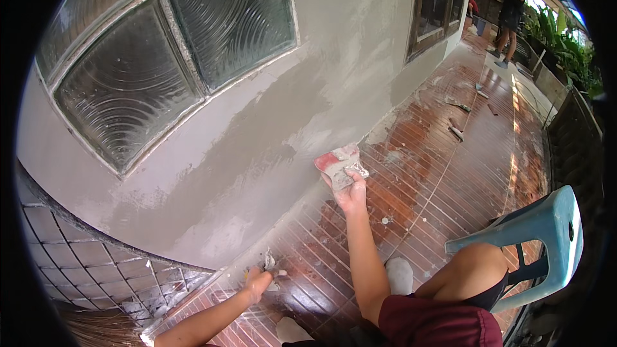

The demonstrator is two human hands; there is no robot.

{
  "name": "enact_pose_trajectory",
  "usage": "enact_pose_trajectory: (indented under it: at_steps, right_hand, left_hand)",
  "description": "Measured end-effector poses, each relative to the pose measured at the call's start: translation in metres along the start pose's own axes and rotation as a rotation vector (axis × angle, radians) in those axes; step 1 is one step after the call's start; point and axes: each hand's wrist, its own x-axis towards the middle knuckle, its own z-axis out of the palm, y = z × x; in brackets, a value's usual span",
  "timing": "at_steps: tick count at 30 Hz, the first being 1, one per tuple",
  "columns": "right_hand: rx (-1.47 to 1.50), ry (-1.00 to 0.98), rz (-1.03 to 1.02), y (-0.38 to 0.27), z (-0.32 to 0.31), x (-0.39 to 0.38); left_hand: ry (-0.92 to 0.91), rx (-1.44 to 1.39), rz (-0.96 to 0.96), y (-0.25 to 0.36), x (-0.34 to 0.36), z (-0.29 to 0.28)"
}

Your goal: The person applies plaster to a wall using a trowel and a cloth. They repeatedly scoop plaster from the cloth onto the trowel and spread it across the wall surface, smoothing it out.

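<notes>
A maroon sleeve (pixel 440 322) and a bare bent knee (pixel 474 268) lie nearest, at the lower right. The wall (pixel 360 38) fills the upper middle, pale grey, with a darker grey patch (pixel 231 148) smeared unevenly below the window. The hands are apart. The right hand (pixel 350 196) grips a flat plate (pixel 339 166) near the wall's foot, thumb on top; the plate is smeared with pale grey paste, one corner red. The left hand (pixel 258 284), lower and near the wall's base, is closed around a small tool (pixel 270 262), perhaps a scraper, though the fingers hide most of it.

Around them, the reddish-brown floor (pixel 424 218) is grooved in lines and splashed with whitish residue. The glass-block window (pixel 234 22) takes the upper left. A blue plastic stool (pixel 558 234) stands at right, partly behind the knee. Far off, another person (pixel 512 9) stands at upper right. Some paste-marked hand tools (pixel 456 130) lie on the floor.
</notes>
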Motion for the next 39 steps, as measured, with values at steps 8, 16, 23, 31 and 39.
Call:
enact_pose_trajectory:
  at_steps: [8,16,23,31,39]
  right_hand:
    - [-0.485,0.363,-0.217,0.012,-0.001,0.029]
    - [-0.83,0.283,-0.357,0.017,0.019,0.042]
    - [-1.013,0.289,-0.427,0.033,0.028,0.045]
    - [-1.209,0.279,-0.661,0.049,0.037,0.061]
    - [-1.317,0.064,-0.663,0.133,0.039,0.044]
  left_hand:
    - [0.017,-0.226,-0.118,0.015,-0.043,0.001]
    - [0.132,-0.33,-0.178,0.019,-0.06,0.006]
    - [0.113,-0.335,-0.204,0.021,-0.052,0.006]
    - [0.149,-0.402,-0.183,0.032,-0.076,-0.001]
    - [0.337,-0.381,-0.167,0.062,-0.097,-0.014]
